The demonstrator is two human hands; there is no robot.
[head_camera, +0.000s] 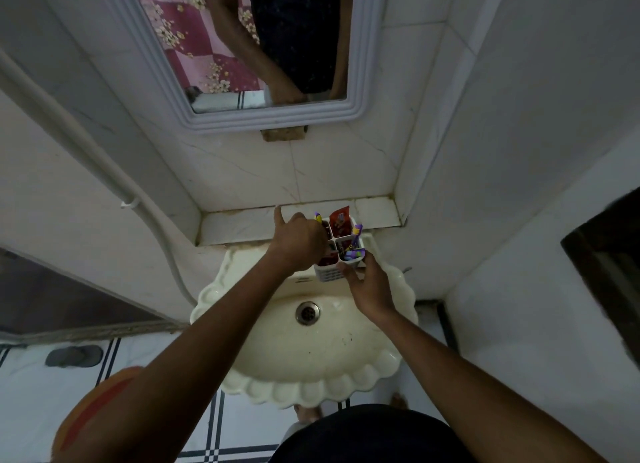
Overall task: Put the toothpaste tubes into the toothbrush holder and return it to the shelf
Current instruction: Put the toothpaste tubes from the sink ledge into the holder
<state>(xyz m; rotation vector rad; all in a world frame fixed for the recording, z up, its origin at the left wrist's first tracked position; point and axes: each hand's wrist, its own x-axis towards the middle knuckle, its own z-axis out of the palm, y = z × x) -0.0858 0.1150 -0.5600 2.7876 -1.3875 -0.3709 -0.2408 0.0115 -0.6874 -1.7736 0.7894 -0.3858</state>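
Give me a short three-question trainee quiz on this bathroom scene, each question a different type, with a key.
1. True or false: the toothbrush holder already stands fully on the tiled shelf.
2. Multiple choice: what lies directly below both hands? A) a bucket B) the cream sink C) a towel
3. Fill in: the red toothpaste tube stands in the holder's ____ compartment, nearest the wall.

Key
1. False: the left hand and right hand hold it at the shelf's front edge, over the sink.
2. B
3. Back
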